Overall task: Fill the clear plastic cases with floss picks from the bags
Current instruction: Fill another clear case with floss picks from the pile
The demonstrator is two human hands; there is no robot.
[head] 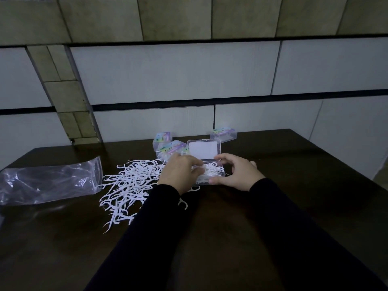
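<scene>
Head view looks down on a dark counter (273,206) where an open case (210,169) sits just in front of the person, its lid (203,151) tipped up and back so the tray is free to load. The left hand (178,175) lies over the left end of the case with its fingers curled down onto the floss picks inside, apparently pressing or pinching a bunch into the tray; whether it actually grips any is hidden by the knuckles. The right hand (235,174) cups the right end, thumb along the near edge and fingers over the far one, most likely to keep the light case from sliding while it is packed. The hands are close together, either side of the tray.

A loose pile of floss picks (130,185) is spread just left of the case, within easy reach of the left hand. The clear bag (48,181) lies flat further left, looking emptied. Behind the open case stand closed cases (165,143), with another one (223,134) apart to the right, probably set back to keep them out of the way.
</scene>
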